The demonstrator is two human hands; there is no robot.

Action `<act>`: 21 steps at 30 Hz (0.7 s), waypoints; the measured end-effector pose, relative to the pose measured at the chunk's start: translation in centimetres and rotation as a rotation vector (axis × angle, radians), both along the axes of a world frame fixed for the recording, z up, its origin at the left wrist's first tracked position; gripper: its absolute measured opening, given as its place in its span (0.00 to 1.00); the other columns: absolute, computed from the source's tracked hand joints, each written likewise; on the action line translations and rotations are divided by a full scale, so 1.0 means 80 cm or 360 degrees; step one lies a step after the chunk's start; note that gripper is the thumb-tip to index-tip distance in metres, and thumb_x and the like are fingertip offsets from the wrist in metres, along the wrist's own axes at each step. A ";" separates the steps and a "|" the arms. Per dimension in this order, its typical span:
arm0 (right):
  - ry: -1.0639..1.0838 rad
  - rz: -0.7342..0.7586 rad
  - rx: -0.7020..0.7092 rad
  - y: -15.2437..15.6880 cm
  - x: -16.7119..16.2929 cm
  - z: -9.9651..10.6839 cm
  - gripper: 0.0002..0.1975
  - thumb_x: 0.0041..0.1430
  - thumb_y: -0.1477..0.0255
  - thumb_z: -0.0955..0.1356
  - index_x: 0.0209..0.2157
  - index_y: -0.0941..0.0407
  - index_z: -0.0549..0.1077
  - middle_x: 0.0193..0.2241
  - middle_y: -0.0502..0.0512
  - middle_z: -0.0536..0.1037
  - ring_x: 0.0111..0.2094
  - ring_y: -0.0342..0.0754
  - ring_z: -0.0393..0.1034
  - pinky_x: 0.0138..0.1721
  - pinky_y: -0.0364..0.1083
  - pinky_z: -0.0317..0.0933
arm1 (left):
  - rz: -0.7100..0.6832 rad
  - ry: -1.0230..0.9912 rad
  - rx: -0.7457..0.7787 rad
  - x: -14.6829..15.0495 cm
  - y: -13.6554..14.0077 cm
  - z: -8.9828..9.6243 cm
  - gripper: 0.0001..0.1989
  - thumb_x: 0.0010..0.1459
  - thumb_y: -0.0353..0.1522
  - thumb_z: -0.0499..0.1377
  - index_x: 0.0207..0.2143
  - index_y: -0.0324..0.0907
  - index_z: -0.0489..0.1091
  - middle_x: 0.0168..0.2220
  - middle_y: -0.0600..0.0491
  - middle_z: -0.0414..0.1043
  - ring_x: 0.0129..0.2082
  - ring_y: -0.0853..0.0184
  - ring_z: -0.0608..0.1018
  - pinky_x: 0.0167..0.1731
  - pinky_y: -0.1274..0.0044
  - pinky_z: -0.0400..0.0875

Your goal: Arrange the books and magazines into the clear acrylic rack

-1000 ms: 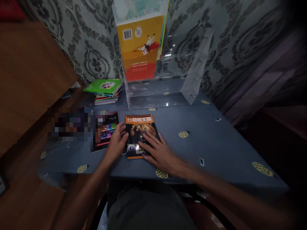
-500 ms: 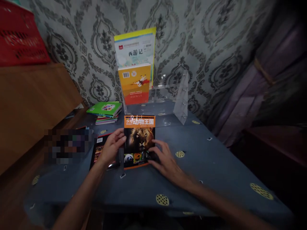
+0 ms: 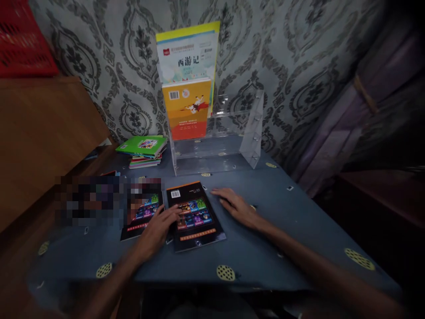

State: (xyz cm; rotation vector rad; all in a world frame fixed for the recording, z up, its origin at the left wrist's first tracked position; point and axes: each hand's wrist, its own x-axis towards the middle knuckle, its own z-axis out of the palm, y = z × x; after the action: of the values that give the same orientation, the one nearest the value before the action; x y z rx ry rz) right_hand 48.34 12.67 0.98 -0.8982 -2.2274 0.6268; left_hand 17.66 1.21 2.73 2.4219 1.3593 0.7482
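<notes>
A black book [image 3: 194,221] lies on the table with its barcoded back cover up, showing rows of small colourful pictures. My left hand [image 3: 156,232] rests over its left side, fingers stretched out flat on the cover. To the right of the book, my right hand [image 3: 235,207] is low over the cloth, apart from the book, with extended fingers and nothing in them. Another dark book [image 3: 151,208] lies just left of the first, partly blurred out and partly behind my left hand.
Behind the books stands a clear acrylic rack [image 3: 250,133] holding an orange book [image 3: 186,115] and taller books behind it. A stack topped by a green book [image 3: 142,146] sits at the back left. A wooden cabinet [image 3: 43,133] borders the left side, with a red basket [image 3: 25,44] on it.
The book with the lion cover has been turned over and now lies flat, back cover up. My right hand has come off it to the right; my left hand now lies on it.
</notes>
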 end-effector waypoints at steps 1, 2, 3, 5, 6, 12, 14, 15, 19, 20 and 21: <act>-0.0035 0.0002 0.0022 0.000 -0.002 0.000 0.19 0.68 0.69 0.59 0.55 0.51 0.73 0.54 0.59 0.77 0.57 0.55 0.69 0.59 0.64 0.63 | 0.0012 0.0043 0.0004 0.000 -0.003 -0.006 0.18 0.64 0.22 0.45 0.46 0.45 0.70 0.57 0.46 0.74 0.63 0.61 0.70 0.64 0.52 0.57; -0.0052 0.0009 0.0042 -0.001 -0.009 0.003 0.19 0.68 0.70 0.59 0.55 0.52 0.72 0.55 0.59 0.76 0.58 0.54 0.69 0.59 0.63 0.62 | 0.0018 0.0073 0.0014 0.001 -0.005 -0.009 0.19 0.63 0.21 0.45 0.47 0.45 0.70 0.57 0.46 0.74 0.63 0.62 0.70 0.64 0.53 0.58; -0.0061 0.0034 0.0068 -0.003 -0.021 0.006 0.19 0.69 0.71 0.58 0.56 0.52 0.72 0.55 0.59 0.76 0.59 0.53 0.68 0.60 0.62 0.62 | 0.0021 0.0090 0.0032 0.002 -0.006 -0.011 0.20 0.63 0.20 0.45 0.47 0.45 0.70 0.57 0.46 0.74 0.62 0.62 0.71 0.64 0.53 0.59; -0.0085 0.0155 0.0134 -0.011 -0.057 0.015 0.19 0.69 0.72 0.58 0.57 0.52 0.71 0.57 0.59 0.75 0.61 0.52 0.65 0.62 0.60 0.60 | 0.0026 0.0103 0.0084 0.005 -0.007 -0.010 0.19 0.62 0.19 0.45 0.45 0.45 0.70 0.55 0.47 0.75 0.61 0.63 0.72 0.63 0.55 0.61; -0.0116 0.0276 0.0171 -0.015 -0.079 0.020 0.20 0.69 0.73 0.58 0.58 0.52 0.70 0.57 0.59 0.75 0.63 0.51 0.63 0.63 0.59 0.59 | 0.0033 0.0108 0.0114 0.007 -0.006 -0.010 0.19 0.62 0.20 0.46 0.45 0.45 0.70 0.54 0.47 0.76 0.59 0.63 0.74 0.63 0.55 0.62; -0.0337 0.0658 0.0106 -0.017 -0.178 0.028 0.22 0.72 0.71 0.56 0.63 0.58 0.63 0.60 0.62 0.72 0.63 0.49 0.64 0.64 0.54 0.57 | 0.0118 0.0138 0.0215 0.015 -0.008 -0.014 0.18 0.61 0.21 0.47 0.46 0.45 0.70 0.45 0.49 0.79 0.49 0.63 0.80 0.61 0.58 0.66; -0.0378 0.0582 0.0104 -0.005 -0.180 0.021 0.22 0.71 0.71 0.57 0.64 0.58 0.63 0.60 0.63 0.72 0.62 0.51 0.64 0.65 0.57 0.55 | 0.0112 0.0173 0.0182 0.017 -0.009 -0.013 0.17 0.62 0.21 0.47 0.45 0.45 0.70 0.46 0.49 0.79 0.51 0.63 0.78 0.62 0.58 0.65; -0.0394 0.0539 0.0128 0.002 -0.177 0.016 0.22 0.70 0.71 0.59 0.64 0.57 0.62 0.61 0.63 0.71 0.63 0.51 0.63 0.65 0.58 0.55 | 0.0111 0.0189 0.0177 0.017 -0.009 -0.013 0.17 0.62 0.21 0.47 0.45 0.45 0.69 0.48 0.49 0.78 0.54 0.62 0.77 0.62 0.58 0.64; -0.0427 0.0302 0.0220 0.035 -0.138 -0.005 0.23 0.68 0.72 0.60 0.63 0.56 0.63 0.61 0.63 0.70 0.64 0.54 0.63 0.64 0.61 0.56 | 0.0091 0.0243 0.0195 0.016 -0.009 -0.011 0.17 0.63 0.21 0.47 0.48 0.44 0.67 0.55 0.47 0.75 0.60 0.60 0.73 0.61 0.56 0.64; -0.0436 0.0242 0.0213 0.042 -0.125 -0.009 0.23 0.68 0.71 0.60 0.63 0.55 0.63 0.61 0.63 0.71 0.63 0.54 0.63 0.64 0.62 0.56 | 0.0087 0.0257 0.0191 0.015 -0.010 -0.010 0.17 0.63 0.21 0.46 0.48 0.44 0.67 0.55 0.47 0.75 0.60 0.59 0.73 0.61 0.56 0.63; -0.0439 0.0192 0.0198 0.049 -0.112 -0.013 0.23 0.68 0.71 0.59 0.63 0.55 0.63 0.61 0.62 0.71 0.63 0.54 0.64 0.64 0.63 0.56 | 0.0081 0.0269 0.0183 0.015 -0.011 -0.010 0.17 0.64 0.21 0.46 0.49 0.44 0.67 0.55 0.47 0.75 0.60 0.59 0.72 0.61 0.56 0.63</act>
State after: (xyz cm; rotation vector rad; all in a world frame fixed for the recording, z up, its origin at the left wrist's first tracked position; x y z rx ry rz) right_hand 39.35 16.61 -0.04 -0.8332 -2.5518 0.4323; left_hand 18.84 0.37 1.94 2.6003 1.4835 0.6631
